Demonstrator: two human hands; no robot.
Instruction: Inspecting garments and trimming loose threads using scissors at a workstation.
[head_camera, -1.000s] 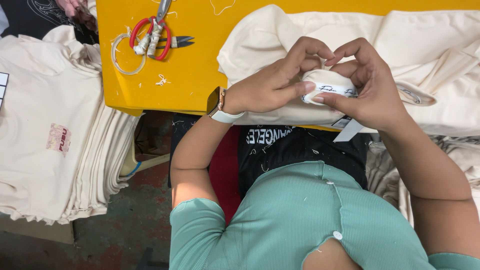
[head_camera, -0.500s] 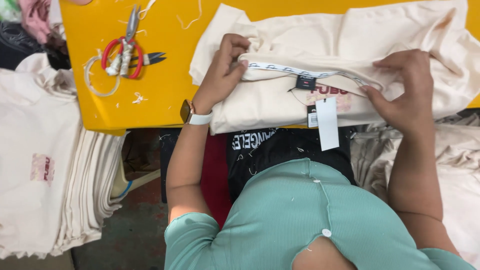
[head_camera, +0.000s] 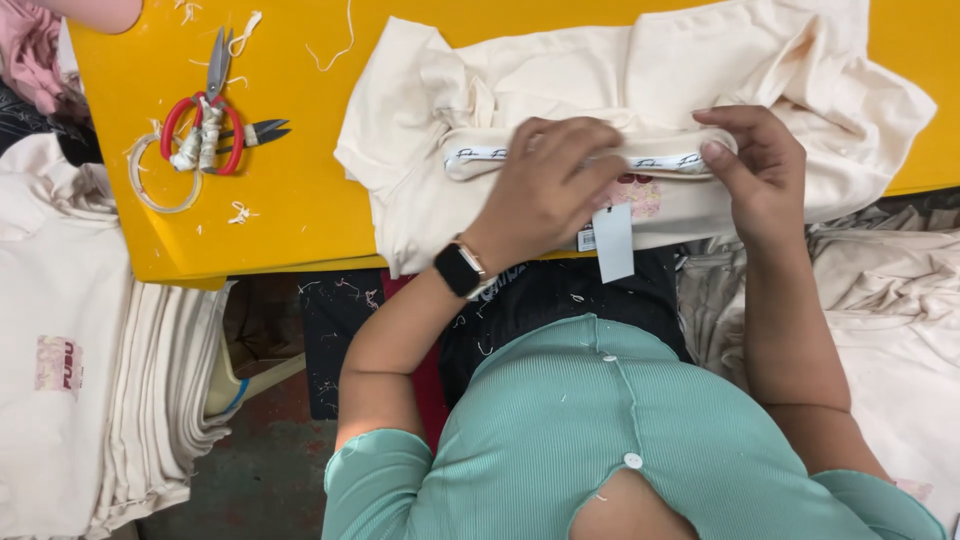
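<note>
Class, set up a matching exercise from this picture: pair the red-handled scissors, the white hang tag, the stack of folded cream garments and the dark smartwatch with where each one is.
Things:
1. red-handled scissors
2. white hang tag
3. stack of folded cream garments
4. dark smartwatch

Places:
A. on the left hand's wrist
B. beside the table, at the picture's left
C. on the yellow table, far corner
D. hanging from the cream garment over the table edge

Pairs: 1-C, 2-D, 3-B, 4-A
</note>
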